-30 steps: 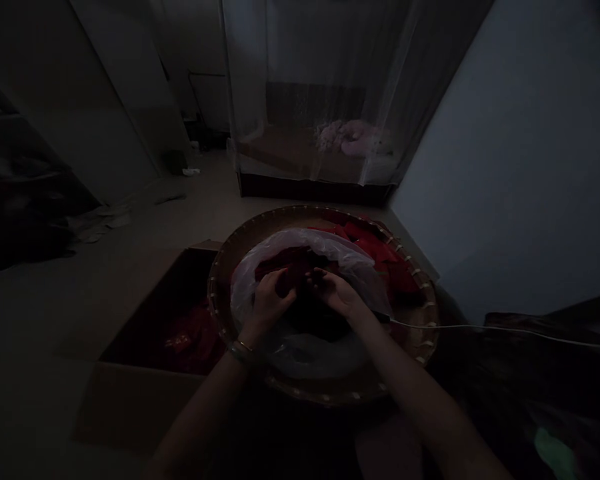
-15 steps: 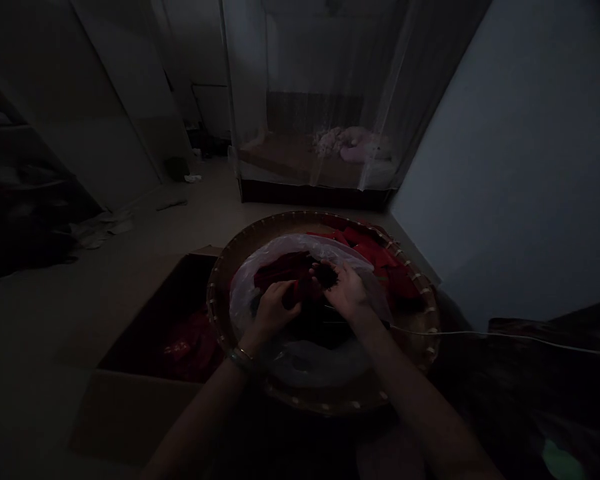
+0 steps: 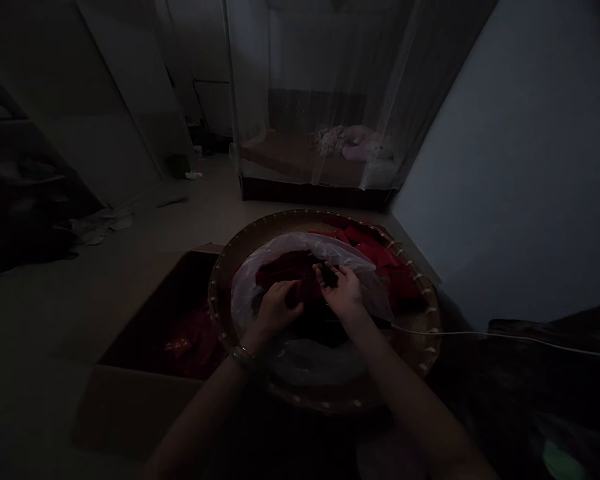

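My left hand (image 3: 276, 307) is closed around a small red pouch (image 3: 297, 293), though its shape is hard to make out in the dim light. Right beside it, my right hand (image 3: 347, 293) is cupped and tilted towards the pouch, fingers curled. Dark loose material (image 3: 331, 279) shows in its palm; its kind is unclear. Both hands are over a whitish plastic bag (image 3: 245, 287), open and holding dark and red contents. The bag lies in a round woven bamboo tray (image 3: 220, 267).
Red packets (image 3: 375, 250) lie at the tray's far right. A cardboard box (image 3: 130, 393) with red items stands at the left. A white cord (image 3: 460, 332) runs right from a dark tool. Behind are a netted bed (image 3: 280, 160) and a wall (image 3: 520, 167).
My right hand has tilted over and its fingers have curled in, so less of the dark material shows in its palm. My left hand stays nearly still with the red pouch.
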`<action>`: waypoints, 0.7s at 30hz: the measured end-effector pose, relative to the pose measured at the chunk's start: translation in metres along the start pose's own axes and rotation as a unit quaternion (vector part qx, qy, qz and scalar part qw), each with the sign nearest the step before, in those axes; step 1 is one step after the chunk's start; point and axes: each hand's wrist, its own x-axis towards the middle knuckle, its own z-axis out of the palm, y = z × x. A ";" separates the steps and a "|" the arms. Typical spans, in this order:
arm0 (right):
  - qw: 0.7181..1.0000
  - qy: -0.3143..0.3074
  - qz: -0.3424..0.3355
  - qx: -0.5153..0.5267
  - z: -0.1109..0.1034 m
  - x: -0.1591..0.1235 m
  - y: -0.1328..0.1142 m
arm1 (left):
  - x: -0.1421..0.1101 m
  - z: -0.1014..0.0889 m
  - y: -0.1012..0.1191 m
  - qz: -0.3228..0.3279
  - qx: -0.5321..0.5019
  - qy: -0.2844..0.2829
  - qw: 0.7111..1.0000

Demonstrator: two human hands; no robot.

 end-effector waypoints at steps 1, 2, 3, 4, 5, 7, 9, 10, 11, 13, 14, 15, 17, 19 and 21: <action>1.000 -0.002 0.002 -0.005 -0.001 0.001 0.000 | 0.000 0.000 0.000 -0.003 0.000 -0.004 1.000; 1.000 -0.007 0.001 -0.010 -0.002 0.002 0.000 | 0.000 0.000 0.001 -0.005 0.000 -0.008 1.000; 1.000 -0.013 -0.001 -0.014 -0.002 0.002 0.000 | 0.000 0.000 0.001 -0.006 -0.002 -0.012 1.000; 1.000 -0.018 -0.006 -0.016 -0.001 0.002 0.000 | 0.000 -0.001 0.002 -0.007 -0.003 -0.015 1.000; 1.000 -0.022 -0.014 -0.016 0.000 0.001 0.001 | 0.000 -0.001 0.002 -0.007 -0.003 -0.017 1.000; 0.999 -0.030 -0.033 -0.015 0.005 -0.002 0.003 | 0.000 -0.001 0.003 -0.007 -0.004 -0.023 1.000; 0.998 -0.040 -0.050 -0.016 0.011 -0.006 0.006 | 0.000 -0.001 0.004 -0.010 -0.005 -0.030 1.000; 0.997 -0.045 -0.058 -0.018 0.013 -0.008 0.009 | 0.000 -0.001 0.004 -0.012 -0.005 -0.032 0.999; 0.996 -0.051 -0.068 -0.023 0.016 -0.010 0.011 | 0.000 -0.001 0.004 -0.014 -0.004 -0.033 0.999; 0.993 -0.064 -0.090 -0.041 0.019 -0.013 0.016 | -0.001 -0.001 0.004 -0.017 -0.003 -0.034 0.999; 0.991 -0.070 -0.102 -0.054 0.020 -0.015 0.019 | -0.001 -0.001 0.004 -0.017 -0.002 -0.035 0.999; 0.988 -0.077 -0.113 -0.068 0.021 -0.017 0.020 | -0.001 -0.001 0.004 -0.018 -0.003 -0.034 0.999; 0.983 -0.089 -0.128 -0.098 0.022 -0.020 0.022 | -0.001 -0.001 0.004 -0.019 -0.008 -0.035 0.999; 0.977 -0.097 -0.139 -0.126 0.023 -0.023 0.024 | -0.001 0.000 0.003 -0.019 -0.013 -0.035 0.999; 0.970 -0.105 -0.155 -0.153 0.023 -0.025 0.025 | -0.001 0.000 0.003 -0.022 -0.013 -0.032 0.999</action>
